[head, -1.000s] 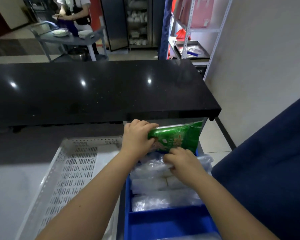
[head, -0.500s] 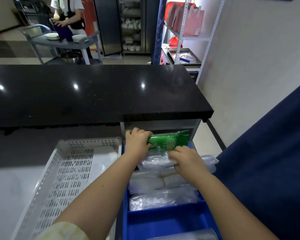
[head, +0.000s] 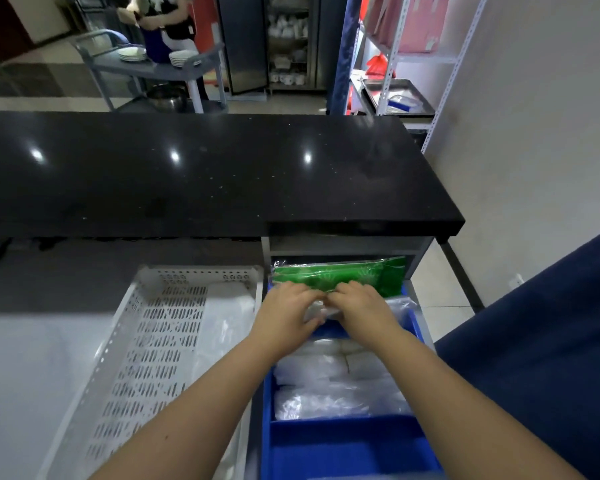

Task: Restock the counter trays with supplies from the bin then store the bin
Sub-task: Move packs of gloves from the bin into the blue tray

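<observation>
Both hands meet at the far end of the blue tray (head: 347, 445), just below the black counter (head: 201, 168); the left hand (head: 286, 313) and the right hand (head: 362, 308) lie side by side, almost touching, with fingers curled down onto a clear plastic packet (head: 317, 311) between them; the grip looks closed on that packet, though the fingertips are hidden under the knuckles. Just beyond the hands a green packet (head: 340, 275) stands on its long edge across the tray's far end, under the counter's overhang; its lower edge touches or sits right behind the fingers. Nearer in the same tray, more clear wrapped supplies (head: 336, 386) fill the middle compartment, lying flat in rows; the nearest compartment shows bare blue floor. To the left, touching the tray's side, sits a white perforated bin (head: 146, 358), with a pale plastic bag (head: 222, 327) lying along its right side. A dark blue cloth (head: 534, 341) covers the right of the scene; far beyond the counter stand a grey cart (head: 153, 69) with plates and a white metal shelf (head: 395, 64).
</observation>
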`<state>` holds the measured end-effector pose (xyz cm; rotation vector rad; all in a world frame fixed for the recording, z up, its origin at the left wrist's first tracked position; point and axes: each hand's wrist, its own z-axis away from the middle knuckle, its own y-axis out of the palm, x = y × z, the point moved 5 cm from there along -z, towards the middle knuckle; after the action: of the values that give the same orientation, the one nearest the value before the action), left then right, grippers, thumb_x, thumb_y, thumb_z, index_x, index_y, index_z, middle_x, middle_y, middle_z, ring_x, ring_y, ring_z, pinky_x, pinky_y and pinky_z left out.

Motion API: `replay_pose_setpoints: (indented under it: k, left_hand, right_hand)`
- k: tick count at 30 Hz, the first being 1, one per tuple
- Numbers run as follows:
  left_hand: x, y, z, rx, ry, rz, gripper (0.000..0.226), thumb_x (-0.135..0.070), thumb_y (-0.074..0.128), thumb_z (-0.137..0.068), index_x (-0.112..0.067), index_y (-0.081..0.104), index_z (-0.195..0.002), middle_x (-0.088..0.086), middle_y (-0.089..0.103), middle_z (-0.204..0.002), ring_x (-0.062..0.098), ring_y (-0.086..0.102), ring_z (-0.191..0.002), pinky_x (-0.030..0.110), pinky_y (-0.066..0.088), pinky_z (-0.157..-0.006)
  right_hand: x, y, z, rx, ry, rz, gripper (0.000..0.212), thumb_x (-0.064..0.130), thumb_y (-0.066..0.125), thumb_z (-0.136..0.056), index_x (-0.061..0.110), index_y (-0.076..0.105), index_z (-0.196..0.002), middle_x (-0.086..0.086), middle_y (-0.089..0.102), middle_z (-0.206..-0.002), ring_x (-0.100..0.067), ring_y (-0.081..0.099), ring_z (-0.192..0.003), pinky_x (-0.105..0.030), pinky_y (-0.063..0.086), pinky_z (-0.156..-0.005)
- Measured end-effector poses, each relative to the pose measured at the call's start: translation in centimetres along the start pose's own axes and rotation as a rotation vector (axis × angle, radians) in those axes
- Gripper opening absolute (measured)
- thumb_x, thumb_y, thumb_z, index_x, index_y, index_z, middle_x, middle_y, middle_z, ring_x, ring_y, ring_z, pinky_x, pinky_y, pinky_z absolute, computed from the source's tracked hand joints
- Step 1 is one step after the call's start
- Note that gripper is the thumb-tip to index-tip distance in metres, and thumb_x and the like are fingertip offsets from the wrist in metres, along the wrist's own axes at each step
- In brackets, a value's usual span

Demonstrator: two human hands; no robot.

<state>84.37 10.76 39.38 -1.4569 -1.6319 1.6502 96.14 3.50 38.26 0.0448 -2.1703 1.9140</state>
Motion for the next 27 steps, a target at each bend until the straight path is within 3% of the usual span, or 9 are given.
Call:
replay_pose_setpoints:
  k: [5, 7, 9, 11, 15, 18, 22, 24, 27]
  left_hand:
    - [1.4, 2.2, 1.0, 0.083, -0.123, -0.040, 0.031, -0.024, 0.065, -0.076, -0.025, 0.068, -0.106, -0.002, 0.067, -0.112, 0.021, 0.057, -0.108, 0.038, 0.050, -0.082]
    - [1.4, 2.5, 0.7, 0.099, -0.122, -0.073, 0.028, -0.021, 0.062, -0.076, -0.023, 0.070, -0.103, -0.001, 0.068, -0.108, 0.022, 0.054, -0.111, 0.039, 0.049, -0.081]
    - [1.1, 2.9, 0.6, 0.140, -0.116, -0.123, 0.029, -0.023, 0.057, -0.079, -0.024, 0.070, -0.106, -0.002, 0.067, -0.109, 0.022, 0.050, -0.113, 0.039, 0.049, -0.080]
    - [0.8, 2.9, 0.7, 0.139, -0.124, -0.119, 0.032, -0.026, 0.055, -0.082, -0.024, 0.067, -0.112, -0.002, 0.066, -0.113, 0.021, 0.052, -0.112, 0.038, 0.049, -0.079]
    - [-0.2, 2.5, 1.9, 0.030, -0.103, -0.044, 0.031, -0.035, 0.059, -0.085, -0.021, 0.068, -0.111, -0.001, 0.067, -0.107, 0.022, 0.056, -0.105, 0.038, 0.048, -0.084]
    - [-0.2, 3.8, 2.4, 0.183, -0.163, -0.072, 0.039, -0.049, 0.046, -0.089, -0.025, 0.067, -0.112, -0.003, 0.066, -0.115, 0.020, 0.054, -0.107, 0.036, 0.043, -0.087]
    - [-0.2, 4.9, 2.7, 0.342, -0.210, -0.192, 0.048, -0.055, 0.028, -0.094, -0.028, 0.063, -0.114, -0.003, 0.064, -0.118, 0.020, 0.050, -0.110, 0.038, 0.035, -0.089]
    - [-0.5, 4.5, 2.6, 0.292, -0.203, -0.167, 0.045, -0.053, 0.030, -0.095, -0.029, 0.062, -0.114, -0.003, 0.065, -0.117, 0.021, 0.050, -0.111, 0.038, 0.035, -0.089]
    - [-1.1, 2.7, 2.6, 0.130, -0.170, -0.117, 0.039, -0.050, 0.037, -0.094, -0.029, 0.064, -0.112, -0.004, 0.067, -0.110, 0.020, 0.054, -0.102, 0.035, 0.036, -0.083]
  right_hand:
    - [-1.5, 1.2, 0.8, 0.024, 0.079, -0.079, 0.042, 0.021, 0.071, -0.079, 0.027, 0.056, -0.118, 0.006, 0.064, -0.109, -0.018, 0.053, -0.100, -0.032, 0.038, -0.083]
    - [-2.4, 0.3, 2.0, -0.034, 0.043, -0.112, 0.043, 0.021, 0.079, -0.071, 0.021, 0.063, -0.112, 0.003, 0.065, -0.112, -0.022, 0.056, -0.104, -0.038, 0.040, -0.087]
    - [-3.3, -0.6, 3.8, -0.151, 0.016, -0.116, 0.035, 0.014, 0.082, -0.067, 0.016, 0.069, -0.099, 0.000, 0.068, -0.105, -0.027, 0.059, -0.097, -0.041, 0.044, -0.080]
    - [-4.0, -0.8, 5.0, -0.176, 0.038, -0.115, 0.023, 0.008, 0.077, -0.073, 0.016, 0.072, -0.094, 0.001, 0.070, -0.099, -0.027, 0.060, -0.091, -0.040, 0.044, -0.076]
    - [-4.4, 1.2, 5.4, 0.038, 0.131, -0.202, 0.018, 0.024, 0.058, -0.092, 0.025, 0.069, -0.106, 0.007, 0.068, -0.108, -0.020, 0.056, -0.097, -0.038, 0.044, -0.085]
    - [-4.5, 2.0, 5.3, 0.197, 0.226, -0.254, 0.032, 0.045, 0.042, -0.095, 0.031, 0.063, -0.114, 0.008, 0.065, -0.116, -0.017, 0.055, -0.102, -0.037, 0.046, -0.086]
    - [-4.2, 2.6, 5.2, 0.338, 0.228, -0.169, 0.050, 0.063, 0.029, -0.092, 0.033, 0.064, -0.111, 0.006, 0.066, -0.108, -0.017, 0.057, -0.094, -0.036, 0.046, -0.078]
    - [-4.1, 2.1, 5.1, 0.302, 0.212, -0.165, 0.049, 0.062, 0.031, -0.092, 0.032, 0.065, -0.111, 0.006, 0.067, -0.107, -0.017, 0.058, -0.093, -0.036, 0.046, -0.077]
    - [-3.9, 0.3, 5.0, 0.076, 0.152, -0.177, 0.035, 0.050, 0.047, -0.092, 0.026, 0.069, -0.106, 0.005, 0.068, -0.105, -0.018, 0.057, -0.094, -0.036, 0.045, -0.079]
